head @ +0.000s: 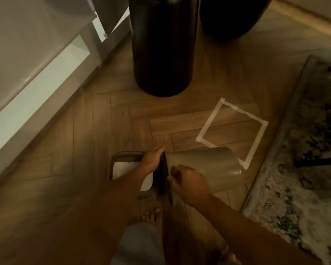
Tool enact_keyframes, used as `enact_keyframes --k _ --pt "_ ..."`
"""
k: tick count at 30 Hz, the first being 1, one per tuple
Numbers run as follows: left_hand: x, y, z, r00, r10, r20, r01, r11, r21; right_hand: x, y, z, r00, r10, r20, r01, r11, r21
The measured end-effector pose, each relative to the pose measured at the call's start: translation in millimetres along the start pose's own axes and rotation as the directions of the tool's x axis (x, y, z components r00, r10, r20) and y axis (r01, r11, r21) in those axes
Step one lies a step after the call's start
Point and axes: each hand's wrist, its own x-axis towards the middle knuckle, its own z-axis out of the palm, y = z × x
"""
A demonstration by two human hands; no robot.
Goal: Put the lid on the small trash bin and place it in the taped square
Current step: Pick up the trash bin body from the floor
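Toes of a bare foot (152,214) show at the bottom of the view, on the herringbone wood floor (69,150). Just beyond it, both forearms reach down to the small trash bin (208,169), which lies tipped on its side with its base overlapping the near corner of the taped square (231,129). The right hand (189,183) curls over the bin's dark rim, fingers closed around its edge. The left hand (153,159) presses flat against the bin's open mouth, fingers together; whether it actually grips the rim cannot be told. Under the left forearm lies the lid (126,165), a rounded frame with a pale centre, flat on the floor and apart from the bin's opening. Judging from this, neither step is done: the lid is off and the bin is neither upright nor inside the tape. Farther off stand two tall dark cylinders (161,44), with a mottled rug (304,150) on the right.
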Motion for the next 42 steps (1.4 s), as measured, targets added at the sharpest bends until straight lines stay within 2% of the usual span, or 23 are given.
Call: enact_keyframes --k 3,8,12,16,21,26,29,32,34,37,42 --pt "10 3 6 0.997 0.036 0.068 -0.046 0.989 0.141 3 -3 6 0.998 0.035 0.057 -0.029 0.994 -0.105" --pt "12 -2 4 0.992 0.009 0.128 -0.047 0.954 0.298 3 -10 8 0.987 0.075 0.144 -0.053 0.986 -0.155" --pt "6 4 8 0.993 -0.071 0.096 0.056 0.987 0.153 2 -13 -7 0.991 0.076 0.113 -0.06 0.988 -0.142" --pt "-7 23 10 0.996 -0.075 0.055 0.063 0.978 0.2 -2 -10 -37 0.996 0.076 0.038 -0.071 0.99 -0.119" --pt "-23 46 1 0.996 0.031 0.082 -0.049 0.97 0.237 -8 -7 -76 0.988 0.128 -0.088 -0.131 0.991 -0.031" --pt "-46 67 -10 0.999 0.05 0.018 -0.053 0.974 0.22 -29 -9 -117 0.962 0.083 -0.259 -0.084 0.996 0.006" --pt "-62 82 -13 0.984 0.178 0.023 -0.179 0.957 0.228 -38 -12 -133 0.948 0.091 -0.304 -0.071 0.995 0.077" --pt "-83 93 -12 0.936 0.351 -0.009 -0.339 0.911 0.236 -47 -17 -147 0.926 0.096 -0.365 -0.052 0.99 0.128" --pt "-96 97 -12 0.909 0.415 -0.041 -0.394 0.888 0.235 -56 -20 -155 0.91 0.108 -0.399 -0.046 0.986 0.163" --pt "-114 102 -19 0.895 0.432 -0.106 -0.385 0.872 0.302 -72 -22 -167 0.867 0.167 -0.47 -0.031 0.958 0.284" --pt "-142 105 -22 0.886 0.462 -0.037 -0.438 0.861 0.258 -92 -18 -176 0.789 0.31 -0.53 0.017 0.852 0.523"
